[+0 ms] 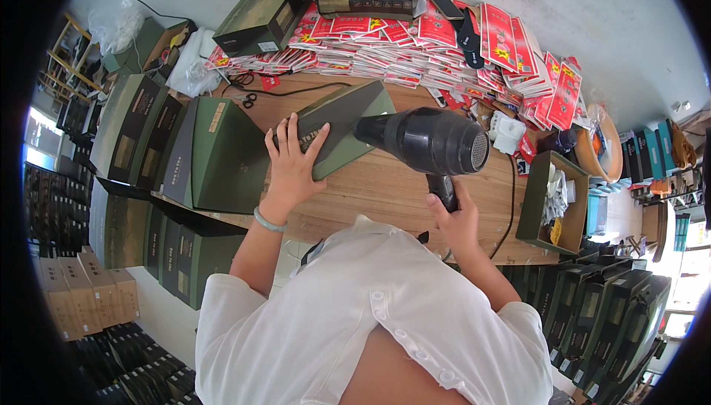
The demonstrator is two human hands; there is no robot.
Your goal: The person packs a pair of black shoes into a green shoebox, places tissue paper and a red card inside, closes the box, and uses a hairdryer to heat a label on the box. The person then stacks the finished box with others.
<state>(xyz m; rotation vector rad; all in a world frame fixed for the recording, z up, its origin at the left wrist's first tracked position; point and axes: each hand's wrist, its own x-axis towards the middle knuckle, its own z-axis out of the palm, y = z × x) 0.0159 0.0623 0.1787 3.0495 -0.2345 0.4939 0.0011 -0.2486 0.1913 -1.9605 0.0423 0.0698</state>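
My right hand (457,220) is wrapped round the handle of a black hair dryer (422,137). The nozzle of the dryer points left, right over or against the face of a grey and green shoebox-like box (344,112) on the wooden table (415,216). On the left part of that box lies my left hand (294,159), its fingers spread over the grey face. A pale bangle circles my left wrist. From this angle I cannot tell whether the nozzle touches the box.
More green boxes (229,153) stand at the table's left. Red and white printed cards (385,45) are heaped along the back, with a phone (446,6) on top. An open green box (552,201) with odds and ends stands right. A black cord (511,212) crosses the table.
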